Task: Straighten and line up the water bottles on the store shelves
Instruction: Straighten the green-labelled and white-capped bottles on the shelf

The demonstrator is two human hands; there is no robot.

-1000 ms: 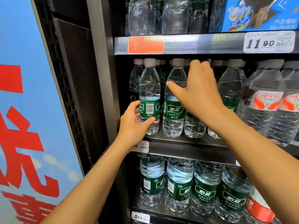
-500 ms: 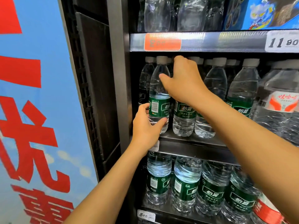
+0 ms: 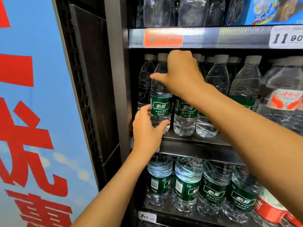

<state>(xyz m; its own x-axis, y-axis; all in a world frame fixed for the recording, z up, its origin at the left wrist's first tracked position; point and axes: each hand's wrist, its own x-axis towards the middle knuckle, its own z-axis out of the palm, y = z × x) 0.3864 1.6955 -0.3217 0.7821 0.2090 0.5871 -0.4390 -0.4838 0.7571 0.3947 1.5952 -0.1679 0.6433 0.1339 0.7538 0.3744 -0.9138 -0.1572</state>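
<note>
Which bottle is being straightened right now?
Find the middle shelf under the orange price tag. At its left end stands a green-label bottle. Only this one has the left hand gripping its base.

Your one head camera looks forward and slightly down, close to the middle shelf [image 3: 195, 141]. Your forearms reach in from the bottom edge. A blue poster [image 3: 32, 112] fills the left.

Two bare forearms, no sleeves; left hand [image 3: 146, 131] and right hand [image 3: 182, 74] ungloved
</note>
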